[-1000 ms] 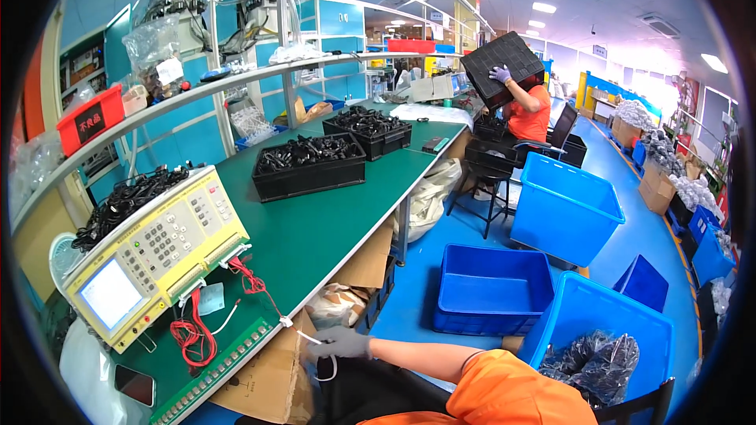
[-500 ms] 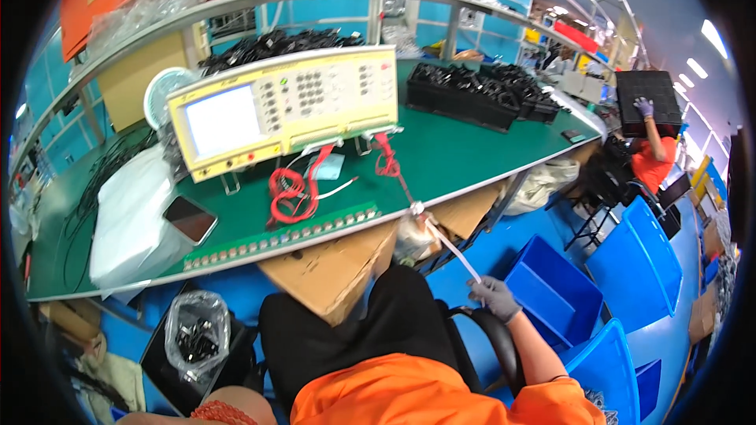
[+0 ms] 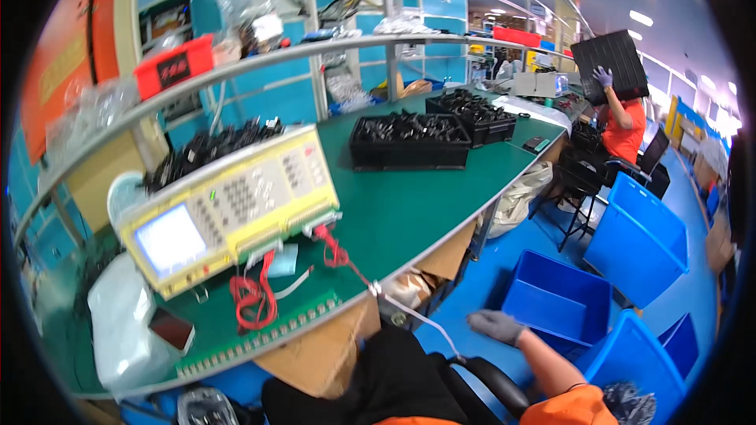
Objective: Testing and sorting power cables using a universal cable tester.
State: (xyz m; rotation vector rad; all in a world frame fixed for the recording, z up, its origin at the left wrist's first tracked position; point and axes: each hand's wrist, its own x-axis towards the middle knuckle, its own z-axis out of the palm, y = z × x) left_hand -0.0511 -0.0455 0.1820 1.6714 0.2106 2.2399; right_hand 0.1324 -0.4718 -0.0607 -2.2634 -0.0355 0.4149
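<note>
My right hand, in a grey glove, hangs to the right of my lap with its fingers stretched out, and nothing shows in it. A white cable slants down from the table edge and ends near the black chair armrest, apart from the hand. Red leads join that cable to a cream and yellow bench tester with a lit screen. My left hand is out of view.
A blue bin stands on the floor right of my hand, with more blue bins beyond. Black trays of black parts and a phone lie on the green table. A co-worker lifts a black tray at the far right.
My view has turned to the right. The right hand has let go of the white cable, and its fingers have straightened. My left forearm with the red bracelet has left the view.
</note>
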